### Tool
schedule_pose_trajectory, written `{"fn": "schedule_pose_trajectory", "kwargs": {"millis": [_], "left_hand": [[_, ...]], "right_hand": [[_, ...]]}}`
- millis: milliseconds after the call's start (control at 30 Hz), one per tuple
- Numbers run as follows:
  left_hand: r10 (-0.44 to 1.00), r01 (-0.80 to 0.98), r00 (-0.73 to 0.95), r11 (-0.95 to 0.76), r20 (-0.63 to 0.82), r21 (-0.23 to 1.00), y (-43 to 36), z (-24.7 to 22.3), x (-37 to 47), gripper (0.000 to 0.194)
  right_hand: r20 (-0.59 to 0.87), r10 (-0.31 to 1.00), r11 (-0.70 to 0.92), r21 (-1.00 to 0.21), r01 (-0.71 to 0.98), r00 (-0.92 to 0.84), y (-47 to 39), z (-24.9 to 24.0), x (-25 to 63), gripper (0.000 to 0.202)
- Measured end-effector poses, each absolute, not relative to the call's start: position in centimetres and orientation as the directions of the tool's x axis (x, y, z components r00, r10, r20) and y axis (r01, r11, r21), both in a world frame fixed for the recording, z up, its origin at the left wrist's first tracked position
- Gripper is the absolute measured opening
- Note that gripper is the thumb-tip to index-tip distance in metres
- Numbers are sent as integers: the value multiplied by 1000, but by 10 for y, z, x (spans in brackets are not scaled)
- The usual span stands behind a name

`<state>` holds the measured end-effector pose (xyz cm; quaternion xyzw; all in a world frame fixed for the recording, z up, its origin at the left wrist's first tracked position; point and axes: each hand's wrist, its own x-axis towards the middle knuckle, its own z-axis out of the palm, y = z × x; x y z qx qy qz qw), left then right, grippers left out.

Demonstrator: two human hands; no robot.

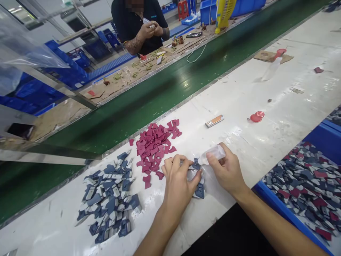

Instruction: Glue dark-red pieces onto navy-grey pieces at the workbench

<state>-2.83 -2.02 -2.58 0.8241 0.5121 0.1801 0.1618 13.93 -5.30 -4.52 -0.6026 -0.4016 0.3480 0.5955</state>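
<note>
My right hand [227,169] is closed around a translucent white squeeze bottle [216,153], its tip tilted down to the left. That tip meets a small dark-blue plastic piece [196,164], which my left hand [179,176] steadies between thumb and fingers. Part of this piece is hidden behind the fingers. Just below the left thumb, another blue-and-white piece [199,191] lies on the table. Maroon pieces [153,144] form a pile beyond my left hand. Farther left is a larger pile of blue and light-grey pieces [110,195].
On the white table [239,96] lie an orange-and-silver pack [214,121] and red discs [257,116]. A blue bin [285,209] of mixed pieces stands at right. Across the green belt [162,96], a person [141,26] works at another bench.
</note>
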Motion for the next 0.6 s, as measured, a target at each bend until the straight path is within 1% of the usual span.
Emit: {"fn": "schedule_pose_trajectory", "kwargs": {"millis": [167,600], "left_hand": [[902,786,414,-421,119,453,-20,-25,-28,22],[903,799,415,-421,113,429,-21,-24,-27,18]], "right_hand": [[81,900,21,-989,143,429,-54,-42,138,30],[195,905,71,-946,317,377,-62,-28,151,30]]}}
